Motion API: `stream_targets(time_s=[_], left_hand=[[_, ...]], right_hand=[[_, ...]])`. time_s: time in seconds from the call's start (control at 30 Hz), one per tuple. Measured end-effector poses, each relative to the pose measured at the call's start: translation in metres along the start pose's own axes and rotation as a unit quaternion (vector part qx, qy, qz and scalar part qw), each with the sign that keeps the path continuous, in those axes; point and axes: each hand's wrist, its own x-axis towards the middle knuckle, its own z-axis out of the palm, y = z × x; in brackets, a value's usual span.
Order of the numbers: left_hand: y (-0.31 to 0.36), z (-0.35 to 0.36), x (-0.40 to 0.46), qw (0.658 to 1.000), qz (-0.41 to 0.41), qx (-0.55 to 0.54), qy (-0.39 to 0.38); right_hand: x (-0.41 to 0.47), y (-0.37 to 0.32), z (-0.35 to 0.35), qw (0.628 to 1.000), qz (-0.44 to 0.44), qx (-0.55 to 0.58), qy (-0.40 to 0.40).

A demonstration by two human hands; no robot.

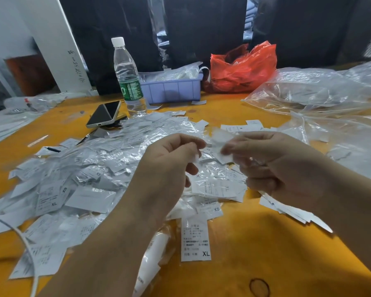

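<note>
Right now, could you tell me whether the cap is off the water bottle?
No, the white cap sits closed on top of the water bottle, which stands upright beside the phone.

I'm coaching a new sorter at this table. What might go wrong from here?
If the label pinched between the left hand and right hand slips, it drops into the mixed XS and XL pile below and may get lost. The water bottle stands beside the phone; a knock could tip it onto the phone and labels.
</note>
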Motion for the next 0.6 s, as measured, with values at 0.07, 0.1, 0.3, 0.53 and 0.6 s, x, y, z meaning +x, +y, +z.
stream_targets(time_s=[0.07, 0.1, 0.3, 0.53, 0.6], left_hand=[[0.0, 0.002, -0.002, 0.999, 0.028, 0.033, -0.006], [0.0, 0.003, -0.003, 0.998, 0.044, 0.05, -0.012], [-0.003, 0.008, -0.007, 0.988, 0.051, 0.124, -0.073], [-0.003, 0.01, -0.008, 0.979, 0.052, 0.167, -0.1], [-0.002, 0.011, -0.009, 0.982, 0.045, 0.147, -0.113]], right_hand=[[0.002, 0.0, -0.003, 0.998, -0.013, 0.04, 0.038], [0.003, 0.0, -0.003, 0.997, -0.017, 0.056, 0.053], [0.004, 0.003, -0.002, 0.991, -0.026, 0.107, 0.08], [0.004, 0.005, 0.001, 0.99, -0.03, 0.098, 0.092], [0.004, 0.005, 0.002, 0.99, -0.036, 0.099, 0.099]])
